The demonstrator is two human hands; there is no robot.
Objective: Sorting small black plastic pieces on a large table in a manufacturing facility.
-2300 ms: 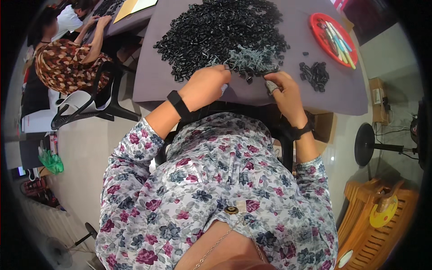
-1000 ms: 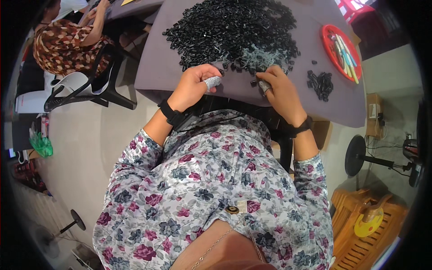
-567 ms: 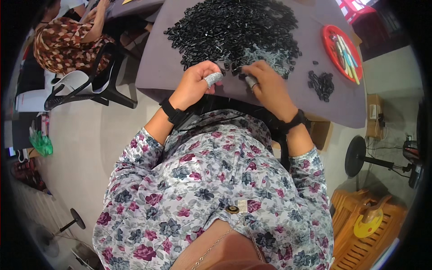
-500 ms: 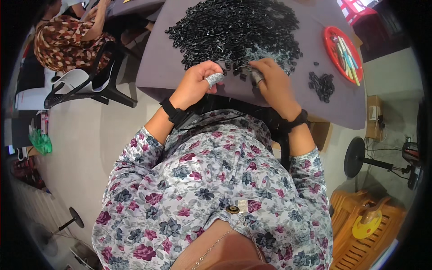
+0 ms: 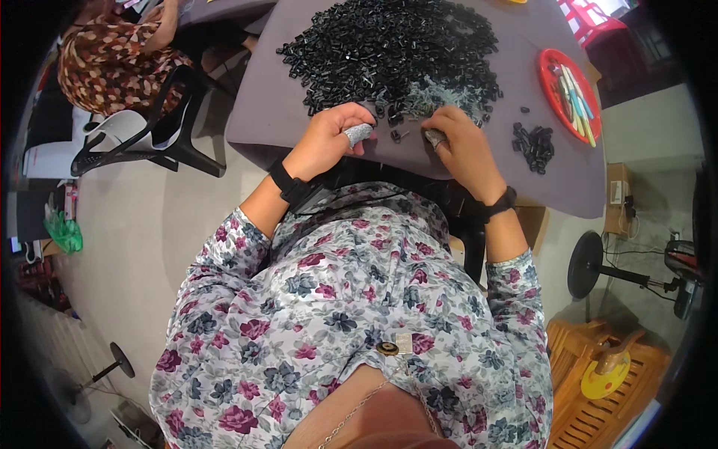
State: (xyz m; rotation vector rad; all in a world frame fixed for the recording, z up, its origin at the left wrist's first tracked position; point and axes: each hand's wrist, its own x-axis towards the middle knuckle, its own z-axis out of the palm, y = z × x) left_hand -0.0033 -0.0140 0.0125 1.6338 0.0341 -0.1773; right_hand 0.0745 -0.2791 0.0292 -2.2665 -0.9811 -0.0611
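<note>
Hands both sit at the near edge of the big pile of small black parts on the grey table. Left hand is curled, thumb wrapped in grey tape; right hand pinches something tiny, can't tell what.

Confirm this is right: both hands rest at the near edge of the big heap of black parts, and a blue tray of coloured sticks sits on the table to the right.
Not quite: the tray is red, not blue, as the head view shows. The rest holds: the left hand and right hand rest at the near edge of the heap of black parts, on the table.
</note>
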